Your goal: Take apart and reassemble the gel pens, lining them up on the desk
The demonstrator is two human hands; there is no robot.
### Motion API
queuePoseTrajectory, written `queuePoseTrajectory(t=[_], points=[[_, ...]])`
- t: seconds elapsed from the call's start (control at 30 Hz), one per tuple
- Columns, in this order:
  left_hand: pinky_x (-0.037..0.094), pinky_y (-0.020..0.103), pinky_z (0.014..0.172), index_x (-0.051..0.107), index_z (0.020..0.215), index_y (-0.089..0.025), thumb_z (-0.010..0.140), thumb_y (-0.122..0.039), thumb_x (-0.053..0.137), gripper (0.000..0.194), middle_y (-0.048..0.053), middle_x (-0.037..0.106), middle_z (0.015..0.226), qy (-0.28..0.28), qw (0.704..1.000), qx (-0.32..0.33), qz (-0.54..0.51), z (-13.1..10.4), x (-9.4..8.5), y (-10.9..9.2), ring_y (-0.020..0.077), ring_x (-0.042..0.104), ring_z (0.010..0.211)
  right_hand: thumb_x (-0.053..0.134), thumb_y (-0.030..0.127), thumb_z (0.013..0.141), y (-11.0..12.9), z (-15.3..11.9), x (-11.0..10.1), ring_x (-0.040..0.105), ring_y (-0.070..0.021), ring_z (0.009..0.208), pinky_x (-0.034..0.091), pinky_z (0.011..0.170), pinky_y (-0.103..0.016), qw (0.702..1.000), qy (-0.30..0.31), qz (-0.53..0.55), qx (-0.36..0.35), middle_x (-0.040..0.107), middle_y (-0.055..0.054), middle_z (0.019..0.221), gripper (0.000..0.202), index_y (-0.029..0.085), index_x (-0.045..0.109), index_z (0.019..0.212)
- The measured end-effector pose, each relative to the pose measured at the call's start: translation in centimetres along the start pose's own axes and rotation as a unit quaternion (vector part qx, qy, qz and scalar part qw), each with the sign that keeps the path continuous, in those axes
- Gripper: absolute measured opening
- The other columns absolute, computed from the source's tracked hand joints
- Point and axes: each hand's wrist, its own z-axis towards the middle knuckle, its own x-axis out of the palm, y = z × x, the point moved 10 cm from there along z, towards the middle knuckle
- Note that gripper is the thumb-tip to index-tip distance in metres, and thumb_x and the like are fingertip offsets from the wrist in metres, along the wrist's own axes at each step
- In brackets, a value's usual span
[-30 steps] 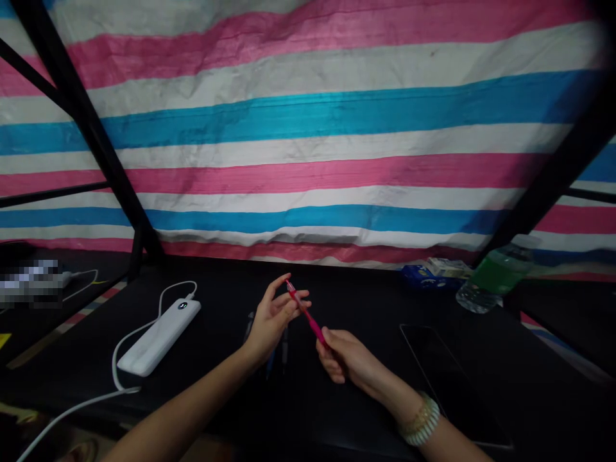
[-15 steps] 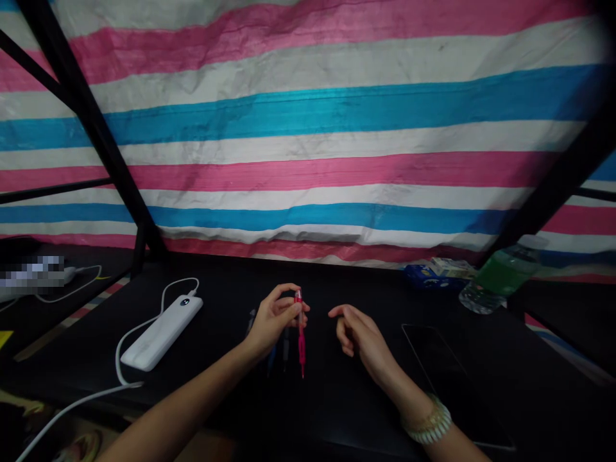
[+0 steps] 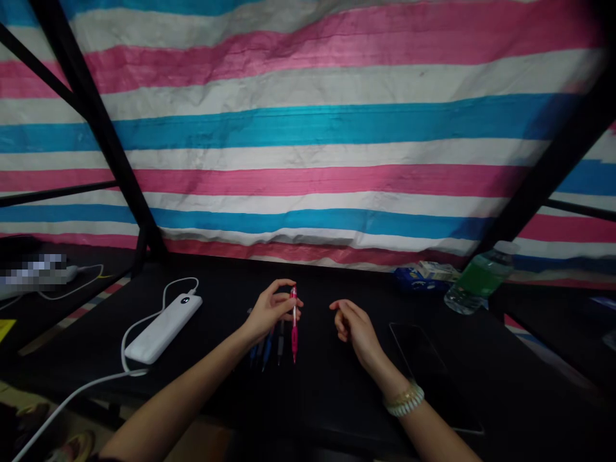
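Note:
My left hand (image 3: pixel 270 310) pinches a pink pen (image 3: pixel 294 333) near its upper end, with the pen's tip pointing toward me. Just left of it, a blue pen (image 3: pixel 267 350) and a dark pen (image 3: pixel 280 346) lie side by side on the black table (image 3: pixel 332 398), partly under my left hand. Another pen farther left is mostly hidden. My right hand (image 3: pixel 355 327) is off to the right of the pens, fingers curled and index finger bent toward the left; nothing shows in it. A beaded bracelet is on that wrist.
A white power bank (image 3: pixel 163 328) with a cable lies at the left. At the right are a dark phone (image 3: pixel 428 372), a blue packet (image 3: pixel 414 280) and a bottle with a green label (image 3: pixel 481 279). Black frame bars (image 3: pixel 103 138) and a striped sheet (image 3: pixel 317 179) stand behind the table.
The view has shifted a little. My left hand still holds the pink pen, and more of the blue and dark pens shows beside it. My right hand keeps nearly the same pose.

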Motion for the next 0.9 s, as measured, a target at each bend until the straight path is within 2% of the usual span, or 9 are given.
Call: queuePoseTrajectory(t=[0.1,0.3,0.57,0.7,0.8,0.9], points=[[0.057,0.031,0.066,0.051,0.111,-0.016,0.073,-0.032,0.079,0.050,0.008,0.071,0.083,-0.020,1.000,0.005,0.004,0.6,-0.5,-0.6,0.0168,0.068,0.069,0.062,0.054,0.076,-0.2,0.3,-0.3,0.027,-0.0047,0.035,0.023,0.034,-0.016,1.000,-0.005,-0.004,-0.001,0.040,0.010,0.042,0.038,0.016,0.060,0.081],[0.057,0.029,0.064,0.052,0.114,-0.016,0.073,-0.035,0.077,0.052,0.008,0.071,0.084,-0.026,0.999,-0.005,0.044,1.7,-0.8,-0.9,0.0147,0.067,0.066,0.062,0.051,0.073,-0.3,0.7,-0.8,0.027,-0.0046,0.034,0.024,0.033,-0.016,1.000,-0.022,-0.010,-0.009,0.040,0.010,0.042,0.035,0.016,0.060,0.078],[0.057,0.032,0.065,0.051,0.111,-0.015,0.079,-0.030,0.067,0.040,0.007,0.069,0.082,-0.032,0.989,-0.006,0.143,2.5,-1.1,0.4,0.0155,0.068,0.067,0.062,0.048,0.073,-0.2,0.9,-1.3,0.028,-0.0047,0.034,0.024,0.033,-0.016,0.999,-0.037,-0.020,-0.020,0.040,0.011,0.042,0.032,0.016,0.060,0.076],[0.053,0.028,0.057,0.057,0.108,-0.016,0.072,-0.023,0.069,0.038,0.003,0.064,0.087,-0.055,0.966,0.013,0.251,3.0,-1.9,1.4,0.0124,0.063,0.059,0.061,0.048,0.073,-0.2,0.9,-1.4,0.029,-0.0048,0.034,0.025,0.034,-0.016,0.998,-0.038,-0.032,-0.027,0.040,0.011,0.042,0.032,0.016,0.059,0.075],[0.050,0.027,0.061,0.065,0.096,-0.016,0.063,-0.015,0.072,0.035,-0.001,0.059,0.076,-0.077,0.937,0.043,0.338,3.1,-2.5,1.5,0.0118,0.058,0.058,0.059,0.049,0.074,0.0,0.8,-1.3,0.029,-0.0052,0.035,0.024,0.035,-0.016,0.998,-0.035,-0.051,-0.034,0.039,0.011,0.043,0.032,0.016,0.059,0.075],[0.048,0.029,0.067,0.069,0.093,-0.016,0.059,-0.013,0.073,0.034,0.000,0.059,0.077,-0.099,0.907,0.071,0.403,2.8,-3.3,0.8,0.0142,0.056,0.064,0.055,0.050,0.074,0.1,0.8,-1.1,0.029,-0.0056,0.034,0.024,0.034,-0.017,0.995,-0.029,-0.084,-0.042,0.039,0.010,0.043,0.034,0.016,0.058,0.075]])
